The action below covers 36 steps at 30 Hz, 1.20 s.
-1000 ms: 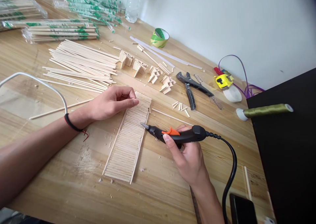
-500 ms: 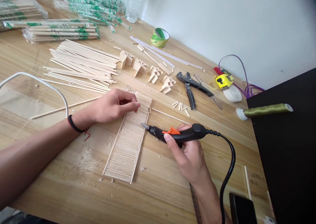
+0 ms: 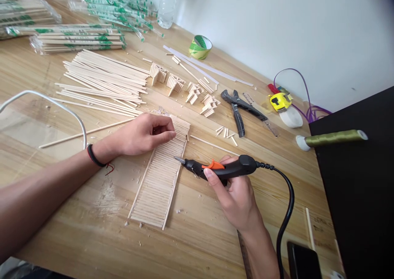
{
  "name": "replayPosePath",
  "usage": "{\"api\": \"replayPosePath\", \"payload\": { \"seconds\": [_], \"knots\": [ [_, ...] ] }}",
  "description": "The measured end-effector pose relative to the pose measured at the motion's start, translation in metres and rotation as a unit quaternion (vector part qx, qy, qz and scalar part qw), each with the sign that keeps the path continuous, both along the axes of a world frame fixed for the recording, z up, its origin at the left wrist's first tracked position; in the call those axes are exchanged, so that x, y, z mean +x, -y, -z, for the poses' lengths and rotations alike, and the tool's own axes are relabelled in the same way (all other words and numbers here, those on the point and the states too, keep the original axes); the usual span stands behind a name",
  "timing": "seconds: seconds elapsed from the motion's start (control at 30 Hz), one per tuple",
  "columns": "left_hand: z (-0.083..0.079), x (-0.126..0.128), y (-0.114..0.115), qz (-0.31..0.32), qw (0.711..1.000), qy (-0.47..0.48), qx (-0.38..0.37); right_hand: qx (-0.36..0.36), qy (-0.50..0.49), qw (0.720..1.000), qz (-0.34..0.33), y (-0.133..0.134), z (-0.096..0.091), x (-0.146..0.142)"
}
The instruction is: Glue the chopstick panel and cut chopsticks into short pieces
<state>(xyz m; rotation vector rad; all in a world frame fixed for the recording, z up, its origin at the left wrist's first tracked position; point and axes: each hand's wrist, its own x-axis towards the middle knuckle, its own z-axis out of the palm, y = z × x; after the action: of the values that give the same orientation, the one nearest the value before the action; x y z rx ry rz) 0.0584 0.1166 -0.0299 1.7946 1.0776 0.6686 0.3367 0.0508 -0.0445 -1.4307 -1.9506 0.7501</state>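
Observation:
A narrow panel of wooden sticks [image 3: 154, 188], laid side by side between two long edge sticks, lies flat on the table. Over its upper part rests my left hand [image 3: 147, 134], thumb and forefinger pressed together; what they pinch, if anything, is hidden. My right hand [image 3: 235, 193] grips a slim black hot glue gun [image 3: 227, 168] with an orange trigger, thumb beside the trigger. Its metal nozzle points left, over the middle of the panel; whether it touches the sticks I cannot tell. A black cord runs from its back end.
Loose sticks [image 3: 104, 78] lie behind my left hand, near several small stick assemblies [image 3: 175, 83]. Dark cutters [image 3: 240, 108], a tape roll [image 3: 200, 47] and a yellow tape measure [image 3: 280, 101] sit farther back. A white cable [image 3: 61, 101] arches at left; a black box [image 3: 357, 168] stands right.
The glue gun's nozzle has shifted very slightly left and down over the panel. My left hand stays nearly in place; the whole view moves a little.

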Motion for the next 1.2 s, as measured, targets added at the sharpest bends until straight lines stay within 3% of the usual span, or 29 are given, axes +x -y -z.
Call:
{"api": "replayPosePath", "payload": {
  "seconds": [0.33,0.53,0.67,0.9,1.2],
  "knots": [
    [0.005,-0.001,0.002,0.029,0.999,-0.018,0.024,-0.028,-0.023,0.999,-0.015,0.002,-0.002,0.002],
    [0.011,0.001,0.005,-0.011,0.975,-0.113,0.192,-0.017,-0.021,0.999,-0.028,0.002,0.000,0.004],
    [0.016,0.001,0.006,0.024,0.953,-0.124,0.274,-0.003,-0.014,1.000,-0.024,0.004,0.002,0.006],
    [0.014,0.000,0.007,0.059,0.948,-0.171,0.260,-0.033,-0.026,0.996,-0.080,0.006,-0.005,0.007],
    [0.012,0.001,0.007,0.059,0.949,-0.179,0.253,-0.067,-0.018,0.993,-0.091,0.006,-0.011,0.009]
  ]
}}
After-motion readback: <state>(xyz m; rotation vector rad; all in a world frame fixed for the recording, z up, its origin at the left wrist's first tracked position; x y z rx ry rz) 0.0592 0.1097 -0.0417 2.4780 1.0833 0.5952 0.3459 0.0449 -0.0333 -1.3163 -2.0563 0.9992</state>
